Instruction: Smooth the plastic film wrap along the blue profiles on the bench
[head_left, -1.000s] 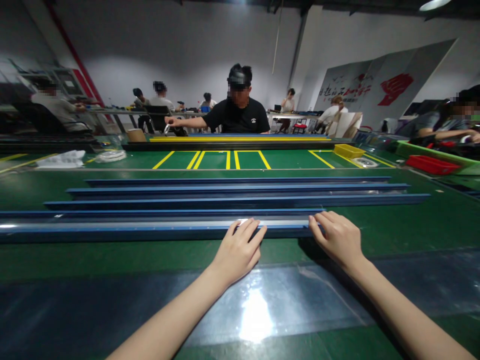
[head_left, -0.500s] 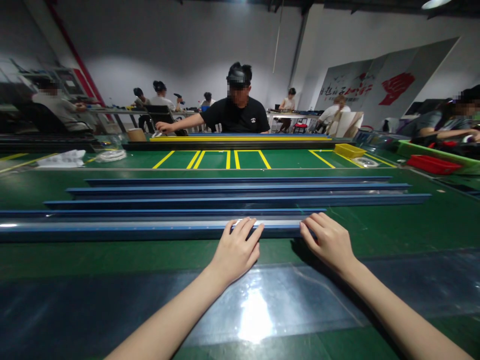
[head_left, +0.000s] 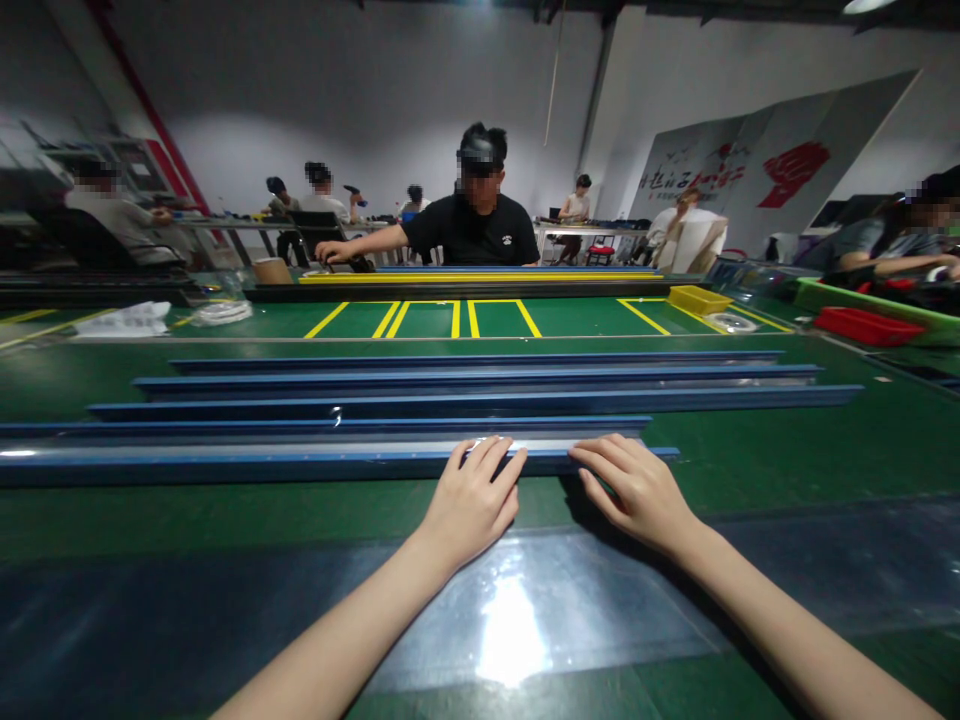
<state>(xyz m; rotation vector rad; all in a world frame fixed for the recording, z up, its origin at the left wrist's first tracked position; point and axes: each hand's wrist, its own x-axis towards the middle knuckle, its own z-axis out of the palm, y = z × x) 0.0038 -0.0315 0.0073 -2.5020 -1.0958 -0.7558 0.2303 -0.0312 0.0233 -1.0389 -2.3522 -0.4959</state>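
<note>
A long blue channel profile (head_left: pixel 300 465) lies across the green table in front of me, with a pale strip along its inside. My left hand (head_left: pixel 474 492) rests over its near edge, fingers spread on the strip and the thumb apart. To the right, near the profile's end, my right hand (head_left: pixel 637 490) reaches over the same edge with fingers stretched out and thumb apart. Its fingertips touch the strip or edge; exactly which is hidden. Beyond lie several more blue profiles (head_left: pixel 480 402), parallel to this one.
Clear plastic sheet (head_left: pixel 360 600) covers the near part of the table. Across it, a co-worker in black (head_left: pixel 480 225) sits behind yellow and black profiles (head_left: pixel 480 285). A yellow tray (head_left: pixel 699 300) and a red tray (head_left: pixel 866 327) stand at the back right.
My right hand has slid left toward my left hand and its fingers have straightened, uncovering the profile's right end. My left hand stays where it was.
</note>
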